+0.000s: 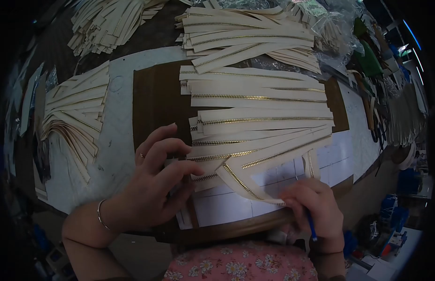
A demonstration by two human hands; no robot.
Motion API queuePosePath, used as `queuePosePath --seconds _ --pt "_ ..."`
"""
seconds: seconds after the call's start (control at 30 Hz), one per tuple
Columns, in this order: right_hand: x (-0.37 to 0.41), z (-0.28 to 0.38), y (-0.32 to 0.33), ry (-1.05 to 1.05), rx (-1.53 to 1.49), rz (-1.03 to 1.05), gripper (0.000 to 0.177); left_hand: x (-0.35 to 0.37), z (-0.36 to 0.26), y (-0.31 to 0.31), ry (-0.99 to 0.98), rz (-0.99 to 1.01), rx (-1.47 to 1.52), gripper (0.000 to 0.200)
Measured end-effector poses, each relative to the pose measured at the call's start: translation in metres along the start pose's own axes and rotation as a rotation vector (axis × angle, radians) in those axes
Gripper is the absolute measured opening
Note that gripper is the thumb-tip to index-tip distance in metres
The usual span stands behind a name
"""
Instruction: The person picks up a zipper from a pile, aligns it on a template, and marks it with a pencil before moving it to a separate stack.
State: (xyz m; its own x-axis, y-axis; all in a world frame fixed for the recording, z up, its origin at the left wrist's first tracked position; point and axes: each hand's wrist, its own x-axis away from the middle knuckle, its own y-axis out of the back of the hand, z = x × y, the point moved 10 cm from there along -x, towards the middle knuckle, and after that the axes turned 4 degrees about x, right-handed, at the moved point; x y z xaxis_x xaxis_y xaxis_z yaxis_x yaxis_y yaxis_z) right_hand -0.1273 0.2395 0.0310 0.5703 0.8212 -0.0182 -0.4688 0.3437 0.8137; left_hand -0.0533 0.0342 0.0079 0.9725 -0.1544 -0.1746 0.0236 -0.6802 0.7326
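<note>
My right hand is closed at the front edge of the work surface. Its fingertips pinch the end of a cream zipper strip with gold teeth, which bends down from the row of strips. A blue pen is also tucked in this hand, sticking out below it. My left hand has its fingers spread and curved, fingertips right at the left ends of the lower strips. Many zipper strips lie overlapping in front of me. Another strip curves down just behind my right hand.
Beneath the strips are a brown board and a white lined sheet. A zipper bundle hangs at the left; another bundle lies at the back left. A stack of zippers sits behind, beside clear plastic.
</note>
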Motion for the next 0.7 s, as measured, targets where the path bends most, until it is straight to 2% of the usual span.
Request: queuePosePath --seconds 0.17,0.23,0.27,0.33,0.47,0.53,0.7 --pt "0.007 0.022 0.009 0.080 -0.281 0.040 0.017 -0.003 -0.007 -0.004 0.012 0.066 -0.035 0.041" --pt "0.003 -0.002 0.009 -0.098 -0.079 -0.038 0.017 -0.002 -0.002 -0.007 0.017 0.051 -0.060 0.042" --pt "0.002 -0.006 0.004 -0.098 -0.078 -0.034 0.017 -0.001 0.001 -0.007 0.025 0.031 -0.087 0.044" --pt "0.000 -0.021 0.002 -0.171 0.125 -0.081 0.018 -0.001 0.004 -0.006 0.025 0.004 -0.075 0.044" --pt "-0.003 -0.016 -0.005 -0.164 0.115 -0.043 0.019 0.000 0.004 -0.004 0.026 0.002 -0.038 0.043" --pt "-0.009 -0.004 -0.011 -0.068 0.055 -0.007 0.018 0.000 0.003 -0.004 0.024 0.016 -0.032 0.043" --pt "-0.016 0.001 -0.017 -0.077 0.046 -0.005 0.014 0.001 0.001 -0.002 0.023 0.033 0.005 0.046"
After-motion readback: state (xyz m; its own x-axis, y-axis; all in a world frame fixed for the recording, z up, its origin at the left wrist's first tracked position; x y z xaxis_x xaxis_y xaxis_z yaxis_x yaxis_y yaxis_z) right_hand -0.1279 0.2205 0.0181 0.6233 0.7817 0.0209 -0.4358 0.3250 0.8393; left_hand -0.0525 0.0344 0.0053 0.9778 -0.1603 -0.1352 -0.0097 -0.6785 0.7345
